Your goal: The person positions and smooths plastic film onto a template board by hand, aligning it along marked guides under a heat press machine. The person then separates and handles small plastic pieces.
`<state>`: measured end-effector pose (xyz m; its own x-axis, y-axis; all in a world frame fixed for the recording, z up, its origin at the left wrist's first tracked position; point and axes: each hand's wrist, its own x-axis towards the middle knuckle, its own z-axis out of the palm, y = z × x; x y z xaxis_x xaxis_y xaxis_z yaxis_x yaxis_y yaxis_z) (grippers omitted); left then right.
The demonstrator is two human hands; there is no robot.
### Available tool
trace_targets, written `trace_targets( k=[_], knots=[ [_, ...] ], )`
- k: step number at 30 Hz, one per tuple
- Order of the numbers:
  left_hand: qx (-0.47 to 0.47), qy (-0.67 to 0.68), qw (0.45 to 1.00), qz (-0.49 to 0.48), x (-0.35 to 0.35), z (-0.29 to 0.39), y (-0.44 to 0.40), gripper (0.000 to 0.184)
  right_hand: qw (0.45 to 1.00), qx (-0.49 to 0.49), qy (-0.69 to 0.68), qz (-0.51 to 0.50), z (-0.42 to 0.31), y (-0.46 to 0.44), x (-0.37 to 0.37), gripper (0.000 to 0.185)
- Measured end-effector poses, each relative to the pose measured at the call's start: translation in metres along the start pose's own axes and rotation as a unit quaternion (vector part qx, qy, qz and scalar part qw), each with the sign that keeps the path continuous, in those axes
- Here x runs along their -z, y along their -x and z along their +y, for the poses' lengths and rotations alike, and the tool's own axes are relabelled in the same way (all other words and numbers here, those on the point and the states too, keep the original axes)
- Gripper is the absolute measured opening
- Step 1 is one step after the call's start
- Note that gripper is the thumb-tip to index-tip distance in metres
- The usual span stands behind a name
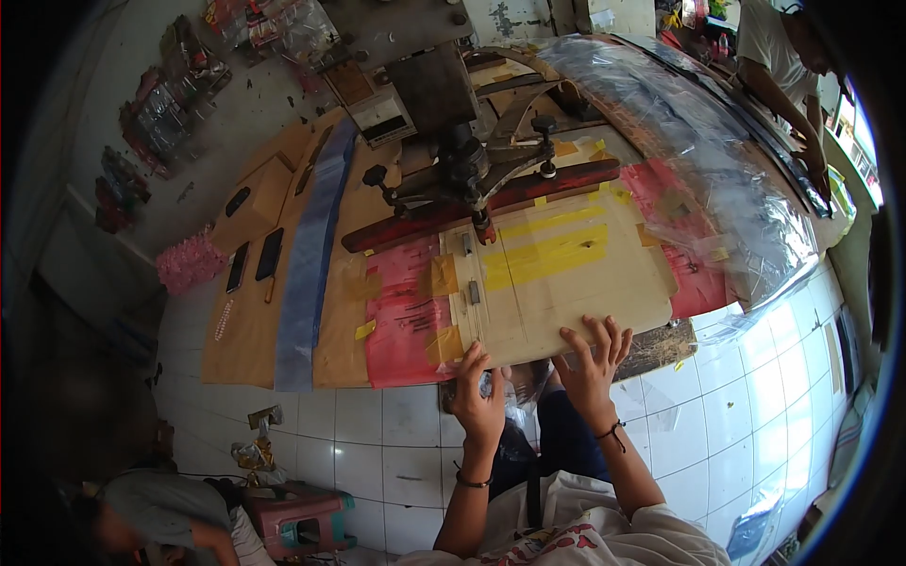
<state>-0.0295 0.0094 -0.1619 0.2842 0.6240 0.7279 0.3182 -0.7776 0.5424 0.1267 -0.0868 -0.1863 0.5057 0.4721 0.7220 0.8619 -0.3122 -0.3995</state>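
Note:
A pale wooden board [566, 292] with yellow tape strips [547, 257] lies under a dark press-like machine [462, 160]. At the board's front left corner is my left hand [479, 401], its fingertips on the edge. My right hand [595, 368] rests its spread fingers on the front edge, farther right. Neither hand holds a loose object. Two small metal pieces [474, 292] sit near the board's left side. Red sheets [406, 316] taped down flank the board, and a long red bar [557, 187] crosses behind it.
Brown sheeting [245, 330] at the left bears a blue strip [316, 245] and phones [269, 255]. Clear plastic [698, 160] covers the right side. One person [779, 66] handles plastic at the back right; another person [170, 514] is low left near a stool [302, 524].

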Motion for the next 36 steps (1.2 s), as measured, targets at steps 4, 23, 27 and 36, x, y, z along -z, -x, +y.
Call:
trace_targets(
  k=[4,23,27,36],
  knots=[
    [0.008,0.004,1.0,0.002,-0.001,0.002,0.001,0.04,1.0,0.002,-0.002,-0.001,0.001,0.001,0.0,0.058],
    [-0.032,-0.014,0.999,0.015,-0.002,-0.006,0.004,0.043,1.0,-0.003,-0.008,-0.001,0.004,0.008,-0.003,0.058],
    [-0.03,-0.01,0.999,0.011,-0.006,-0.012,0.005,0.046,1.0,0.003,-0.008,0.013,0.005,0.006,-0.007,0.058],
    [-0.043,-0.005,0.999,0.017,-0.009,-0.013,0.006,0.044,1.0,0.01,-0.009,0.003,0.008,0.007,-0.007,0.057]
  ],
)
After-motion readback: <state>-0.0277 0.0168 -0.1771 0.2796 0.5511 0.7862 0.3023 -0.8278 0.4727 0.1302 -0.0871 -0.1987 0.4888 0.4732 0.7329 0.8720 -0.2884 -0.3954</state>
